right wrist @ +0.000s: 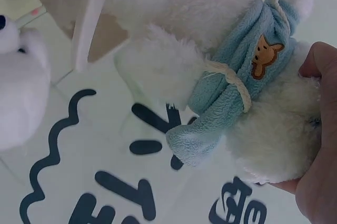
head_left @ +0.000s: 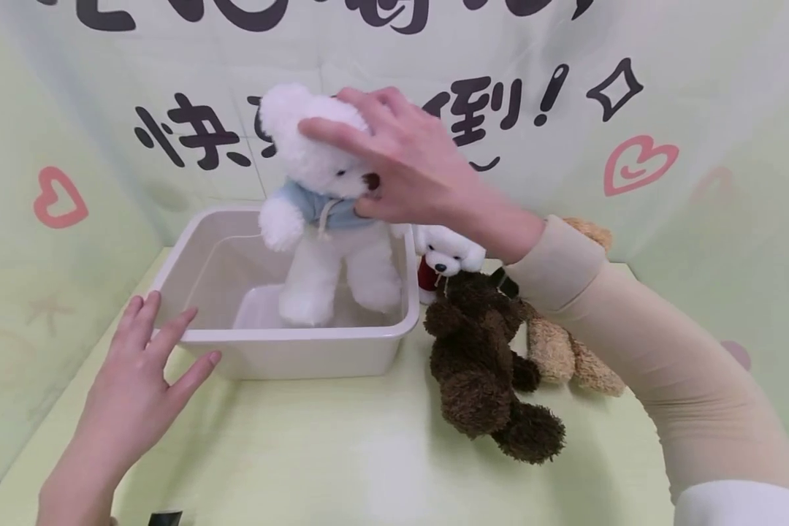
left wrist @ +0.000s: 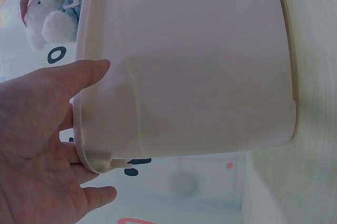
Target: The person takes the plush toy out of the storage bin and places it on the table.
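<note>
My right hand (head_left: 410,157) grips a white teddy bear (head_left: 305,153) by the head, with fingers spread over its top and the thumb near its chin. The bear is upright, wears a light blue hoodie, and its legs overlap the inside of a pale plastic bin (head_left: 315,356). A brown patch (right wrist: 267,55) and cream cords show on the hoodie in the right wrist view. At the bin's near left corner, my left hand (head_left: 134,383) loosely holds the rim (left wrist: 79,124), thumb on the outer front side and other fingers across the edge.
Right of the bin lie a dark brown teddy bear (head_left: 473,358), a tan plush toy (head_left: 552,351) partly behind my right arm, and a small white plush dog (head_left: 448,252) in red. A printed cloth backdrop (head_left: 539,168) stands behind the table (head_left: 342,446). A small black object (head_left: 165,518) shows at the near edge.
</note>
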Motion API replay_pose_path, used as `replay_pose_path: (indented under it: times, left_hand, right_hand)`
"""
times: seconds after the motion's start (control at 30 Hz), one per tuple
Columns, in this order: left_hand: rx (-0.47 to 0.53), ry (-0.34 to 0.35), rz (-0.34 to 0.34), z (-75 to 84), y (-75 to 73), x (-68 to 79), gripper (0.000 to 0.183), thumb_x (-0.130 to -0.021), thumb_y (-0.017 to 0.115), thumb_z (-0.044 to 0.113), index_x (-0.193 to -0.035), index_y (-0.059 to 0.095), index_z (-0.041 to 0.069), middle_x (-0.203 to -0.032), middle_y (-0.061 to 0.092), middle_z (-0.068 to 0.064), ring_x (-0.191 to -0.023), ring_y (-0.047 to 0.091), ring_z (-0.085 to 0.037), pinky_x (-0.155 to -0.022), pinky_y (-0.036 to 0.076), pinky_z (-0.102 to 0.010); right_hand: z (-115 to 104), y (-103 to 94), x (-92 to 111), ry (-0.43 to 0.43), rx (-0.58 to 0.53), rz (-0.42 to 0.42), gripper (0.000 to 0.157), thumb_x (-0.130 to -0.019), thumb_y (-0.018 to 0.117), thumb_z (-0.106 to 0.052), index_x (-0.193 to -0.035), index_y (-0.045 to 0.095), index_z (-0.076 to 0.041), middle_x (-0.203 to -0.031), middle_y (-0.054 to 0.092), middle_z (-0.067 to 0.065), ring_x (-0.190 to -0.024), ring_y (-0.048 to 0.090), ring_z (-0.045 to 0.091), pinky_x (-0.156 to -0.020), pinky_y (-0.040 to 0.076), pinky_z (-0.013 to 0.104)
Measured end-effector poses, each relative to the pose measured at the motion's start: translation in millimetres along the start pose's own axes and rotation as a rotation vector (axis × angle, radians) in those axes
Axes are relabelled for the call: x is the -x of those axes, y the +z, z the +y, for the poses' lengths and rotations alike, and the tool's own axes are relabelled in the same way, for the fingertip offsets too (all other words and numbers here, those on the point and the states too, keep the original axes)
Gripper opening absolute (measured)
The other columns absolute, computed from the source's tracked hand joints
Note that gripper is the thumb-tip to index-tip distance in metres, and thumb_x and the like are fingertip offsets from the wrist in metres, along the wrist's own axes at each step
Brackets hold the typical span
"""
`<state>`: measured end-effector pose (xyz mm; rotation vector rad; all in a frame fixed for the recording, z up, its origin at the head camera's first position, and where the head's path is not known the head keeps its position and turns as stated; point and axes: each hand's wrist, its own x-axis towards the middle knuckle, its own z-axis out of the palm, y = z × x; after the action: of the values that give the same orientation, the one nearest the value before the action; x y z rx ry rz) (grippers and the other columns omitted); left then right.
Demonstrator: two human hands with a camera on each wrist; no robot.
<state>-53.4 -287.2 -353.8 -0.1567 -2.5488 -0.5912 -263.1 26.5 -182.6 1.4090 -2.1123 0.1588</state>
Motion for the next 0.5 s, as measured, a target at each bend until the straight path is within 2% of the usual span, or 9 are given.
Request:
replay_pose_path:
  times: [0.13,0.3,0.5]
  left_hand:
    - [0.003,-0.002,-0.002,0.3,0.2,0.8,0.059,-0.082,0.082,0.012,-0.133,0.06,-0.007,-0.155,0.032,-0.039,-0.147,0.02,-0.056,-0.109,0.022,-0.075]
    - [0.004,-0.014,-0.012,0.8,-0.4,1.7,0.058,-0.083,0.081,0.012,-0.133,0.059,-0.007,-0.155,0.031,-0.039,-0.148,0.018,-0.055,-0.109,0.022,-0.076]
    - [-0.005,-0.02,-0.023,1.5,-0.8,0.4,0.058,-0.084,0.081,0.013,-0.134,0.059,-0.007,-0.155,0.03,-0.04,-0.149,0.017,-0.055,-0.109,0.022,-0.076]
  right_hand:
    - [12,-11.6,12,0.066,-0.013,0.061,0.077,-0.08,0.079,-0.035,-0.151,0.049,-0.025,-0.154,0.045,0.021,-0.131,0.048,0.036,-0.082,0.057,0.054]
    - [24,-24.3,24,0.121,-0.022,0.133,0.076,-0.079,0.079,-0.029,-0.149,0.051,-0.025,-0.153,0.046,0.019,-0.13,0.048,0.033,-0.077,0.058,0.058]
    - [37,-35.3,35,0.095,-0.012,0.254,0.07,-0.079,0.076,-0.027,-0.144,0.051,-0.022,-0.148,0.05,0.021,-0.128,0.049,0.035,-0.074,0.056,0.063]
